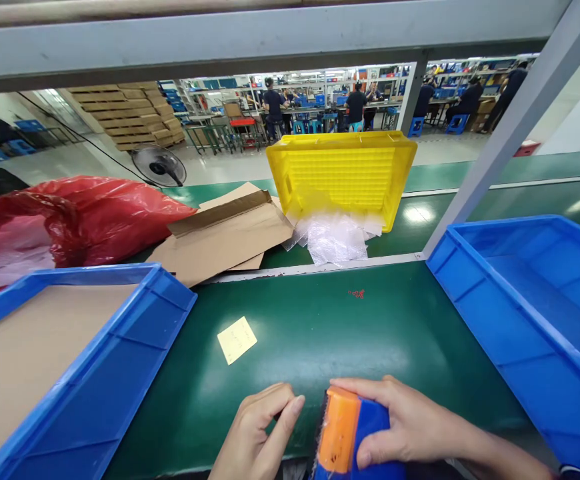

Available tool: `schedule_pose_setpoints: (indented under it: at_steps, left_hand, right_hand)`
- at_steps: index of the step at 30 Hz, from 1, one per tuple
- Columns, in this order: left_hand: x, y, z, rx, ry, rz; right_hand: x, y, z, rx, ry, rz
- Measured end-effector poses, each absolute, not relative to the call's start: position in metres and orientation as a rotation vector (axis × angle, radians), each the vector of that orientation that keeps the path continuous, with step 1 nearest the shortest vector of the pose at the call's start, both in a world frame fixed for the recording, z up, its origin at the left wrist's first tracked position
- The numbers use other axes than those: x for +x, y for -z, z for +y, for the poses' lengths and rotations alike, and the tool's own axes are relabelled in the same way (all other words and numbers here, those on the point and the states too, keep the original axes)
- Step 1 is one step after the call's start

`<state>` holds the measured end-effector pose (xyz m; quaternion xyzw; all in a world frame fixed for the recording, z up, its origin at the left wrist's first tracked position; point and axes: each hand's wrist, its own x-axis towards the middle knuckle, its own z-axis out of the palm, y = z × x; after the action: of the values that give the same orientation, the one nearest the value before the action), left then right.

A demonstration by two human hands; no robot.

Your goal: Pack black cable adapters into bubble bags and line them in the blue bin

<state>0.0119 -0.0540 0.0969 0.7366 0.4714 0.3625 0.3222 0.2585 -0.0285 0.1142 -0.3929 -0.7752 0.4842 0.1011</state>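
My right hand (403, 423) grips a blue-and-orange block (340, 433) with a dark, rough left edge, at the front edge of the green work surface (295, 320). The thumb lies on the block's near side and the fingers reach over its far end; its lower part runs out of view. Just left of it, and apart from it, is my left hand (260, 427). Its fingers are curled with the thumb close to the index finger, and whatever they may hold is too small to make out. A yellow paper note (237, 340) lies beyond my left hand. Farther off are several tiny red rings (357, 293).
Blue bins flank me, a cardboard-lined one (135, 353) left and another (515, 327) right. Behind are flat cardboard (235, 233), clear plastic bags (337, 237), a tilted yellow crate (343, 167) and a red plastic bag (105, 220). A metal post (500, 133) slants at right.
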Motion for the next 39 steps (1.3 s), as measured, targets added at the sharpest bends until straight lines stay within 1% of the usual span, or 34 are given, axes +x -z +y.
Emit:
schedule_pose_setpoints:
  at_steps: [10, 24, 26, 30, 32, 35, 39]
  left_hand:
    - [0.008, -0.089, -0.057, 1.660, -0.879, 1.165]
    - [0.015, -0.099, -0.058, 1.484, -0.856, 1.107]
    - [0.013, -0.099, -0.057, 1.397, -0.917, 1.087]
    - [0.002, -0.109, -0.058, 1.236, -1.161, 1.162]
    - [-0.002, -0.119, -0.060, 1.386, -1.141, 1.236]
    - [-0.004, -0.135, -0.060, 1.759, -1.044, 1.303]
    - [0.001, -0.147, -0.055, 2.304, -0.952, 1.176]
  right_hand:
    - [0.257, -0.115, -0.031, -1.160, -1.472, -2.264]
    - [0.264, -0.113, -0.032, -1.140, -1.508, -2.213]
    - [0.266, -0.110, -0.032, -1.132, -1.540, -2.190]
    - [0.271, -0.104, -0.031, -1.149, -1.606, -2.134]
    - [0.272, -0.102, -0.029, -1.159, -1.581, -2.144]
    - [0.269, -0.101, -0.023, -1.160, -1.548, -2.162]
    - [0.265, -0.097, -0.014, -1.212, -1.486, -2.233]
